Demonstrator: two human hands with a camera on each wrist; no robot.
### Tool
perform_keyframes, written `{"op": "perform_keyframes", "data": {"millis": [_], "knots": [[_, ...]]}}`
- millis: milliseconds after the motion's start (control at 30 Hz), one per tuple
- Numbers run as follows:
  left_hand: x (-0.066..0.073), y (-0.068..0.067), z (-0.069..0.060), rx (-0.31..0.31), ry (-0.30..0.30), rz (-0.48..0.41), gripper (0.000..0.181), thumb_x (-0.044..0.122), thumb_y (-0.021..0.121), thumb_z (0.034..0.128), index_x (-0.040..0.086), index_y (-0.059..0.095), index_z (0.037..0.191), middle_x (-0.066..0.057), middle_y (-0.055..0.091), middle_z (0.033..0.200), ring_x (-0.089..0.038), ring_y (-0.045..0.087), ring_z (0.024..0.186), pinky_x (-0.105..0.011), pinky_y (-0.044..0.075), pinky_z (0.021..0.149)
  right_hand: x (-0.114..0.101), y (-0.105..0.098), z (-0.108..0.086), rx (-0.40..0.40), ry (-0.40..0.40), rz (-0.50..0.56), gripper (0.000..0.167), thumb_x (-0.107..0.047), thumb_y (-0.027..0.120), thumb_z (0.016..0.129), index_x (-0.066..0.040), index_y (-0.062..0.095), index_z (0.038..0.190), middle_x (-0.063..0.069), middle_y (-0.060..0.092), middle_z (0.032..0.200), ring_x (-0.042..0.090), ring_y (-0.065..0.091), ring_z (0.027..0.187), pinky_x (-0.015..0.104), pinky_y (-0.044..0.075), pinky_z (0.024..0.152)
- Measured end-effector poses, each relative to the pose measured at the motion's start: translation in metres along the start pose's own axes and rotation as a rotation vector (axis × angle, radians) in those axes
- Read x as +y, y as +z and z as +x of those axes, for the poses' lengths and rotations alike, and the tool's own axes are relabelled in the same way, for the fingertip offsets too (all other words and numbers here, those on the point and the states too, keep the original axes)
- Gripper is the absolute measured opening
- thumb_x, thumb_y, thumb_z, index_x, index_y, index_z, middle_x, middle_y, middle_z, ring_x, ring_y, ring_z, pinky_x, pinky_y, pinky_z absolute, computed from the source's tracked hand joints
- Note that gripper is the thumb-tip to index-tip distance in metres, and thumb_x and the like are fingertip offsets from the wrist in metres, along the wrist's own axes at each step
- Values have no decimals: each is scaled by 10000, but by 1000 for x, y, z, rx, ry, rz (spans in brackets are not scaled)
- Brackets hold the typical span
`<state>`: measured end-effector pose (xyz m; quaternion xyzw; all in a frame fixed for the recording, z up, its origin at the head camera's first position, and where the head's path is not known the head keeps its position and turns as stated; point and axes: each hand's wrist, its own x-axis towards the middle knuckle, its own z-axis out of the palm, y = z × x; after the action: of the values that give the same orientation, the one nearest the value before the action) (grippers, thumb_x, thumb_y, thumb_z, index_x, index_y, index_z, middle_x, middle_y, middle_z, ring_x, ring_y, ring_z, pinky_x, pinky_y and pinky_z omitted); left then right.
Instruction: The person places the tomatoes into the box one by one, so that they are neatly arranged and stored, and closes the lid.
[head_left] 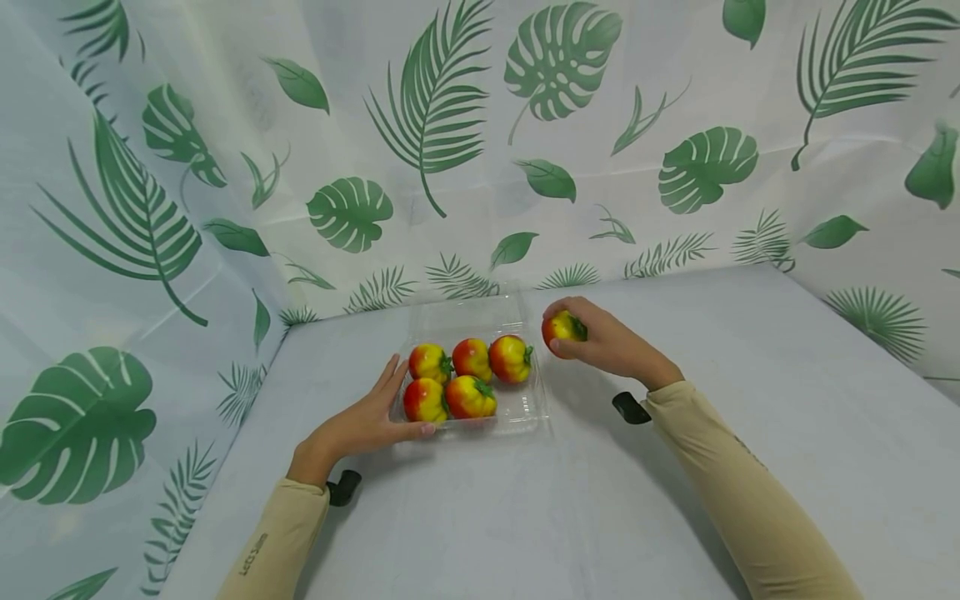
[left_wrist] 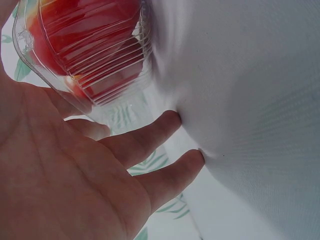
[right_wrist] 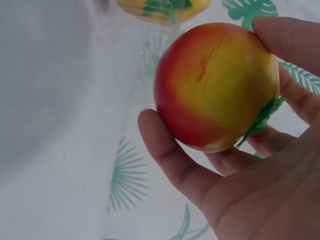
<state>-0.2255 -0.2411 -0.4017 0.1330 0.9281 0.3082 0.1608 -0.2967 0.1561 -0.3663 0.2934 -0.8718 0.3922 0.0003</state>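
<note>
Several red-and-yellow bell peppers [head_left: 512,360], glossy with green stems, sit in two rows in a clear plastic box [head_left: 525,407]. My left hand [head_left: 365,423] rests at the box's near left corner, thumb along the front and fingers spread by the left side. In the left wrist view, two of its fingertips [left_wrist: 192,159] press on the table beside the ribbed box wall. Right of the box, my right hand [head_left: 611,340] holds another bell pepper [right_wrist: 217,87] in the air, thumb and fingers round it. Its green stem points toward the palm.
The box's clear lid [head_left: 468,315] lies folded open at the back. A white cloth covers the table [head_left: 480,517]. Behind and at both sides hang white curtains [head_left: 480,150] with green leaf prints. A black wrist device [head_left: 632,408] sits under the right wrist.
</note>
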Motion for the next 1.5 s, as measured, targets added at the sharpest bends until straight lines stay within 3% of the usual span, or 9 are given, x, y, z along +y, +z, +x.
{"op": "perform_keyframes", "data": {"millis": [200, 500, 867, 1033, 1200, 1333, 1500], "knots": [[0, 0, 0, 0, -4, 2, 1261, 639, 782, 902, 146, -25, 1735, -111, -151, 1785, -426, 120, 1620, -664, 228, 1235, -2, 0, 1, 23, -14, -2, 436, -158, 722, 1017, -43, 539, 1395, 140, 582, 1274, 320, 554, 1103, 472, 527, 942], [-1, 0, 0, 1, -5, 1, 1255, 637, 780, 904, 151, -24, 1736, -106, -150, 1786, -421, 118, 1621, -663, 222, 1237, -14, 3, 0, 35, -25, 35, 481, -185, 757, 1007, -44, 529, 1406, 149, 569, 1346, 339, 543, 1194, 515, 520, 1034], [-1, 0, 2, 3, -2, 4, 1271, 654, 781, 893, 141, -21, 1735, -113, -146, 1786, -423, 113, 1622, -660, 233, 1235, -28, 16, 2, -11, -96, 121, 534, -160, 835, 952, -80, 506, 1365, 100, 601, 1333, 314, 577, 1228, 492, 593, 980], [-2, 0, 1, 4, 0, -4, 1271, 648, 787, 890, 147, -17, 1736, -105, -149, 1786, -419, 108, 1623, -657, 226, 1238, -32, 24, 4, -13, -134, 132, 518, -160, 837, 951, -73, 510, 1344, 88, 635, 1277, 292, 613, 1148, 496, 573, 979], [-2, 0, 0, 2, 3, -5, 1270, 651, 787, 890, 155, -18, 1737, -101, -148, 1787, -422, 113, 1622, -658, 224, 1239, -36, 32, 4, -13, -184, 111, 505, -130, 846, 942, -60, 522, 1323, 80, 642, 1253, 280, 599, 1161, 516, 534, 1027], [-2, 0, 1, 1, 2, -5, 1275, 662, 785, 886, 154, -17, 1737, -104, -146, 1787, -422, 111, 1622, -660, 224, 1238, -37, 36, 5, -21, -225, 69, 518, -160, 854, 939, -63, 537, 1337, 59, 653, 1235, 261, 577, 1144, 503, 542, 948], [-2, 0, 0, 3, 2, -6, 1279, 663, 789, 882, 153, -15, 1737, -101, -147, 1787, -413, 107, 1625, -652, 221, 1241, -38, 39, 4, -47, -258, 42, 557, -203, 821, 960, -58, 592, 1446, 58, 658, 1357, 243, 590, 1179, 474, 555, 914]]}}
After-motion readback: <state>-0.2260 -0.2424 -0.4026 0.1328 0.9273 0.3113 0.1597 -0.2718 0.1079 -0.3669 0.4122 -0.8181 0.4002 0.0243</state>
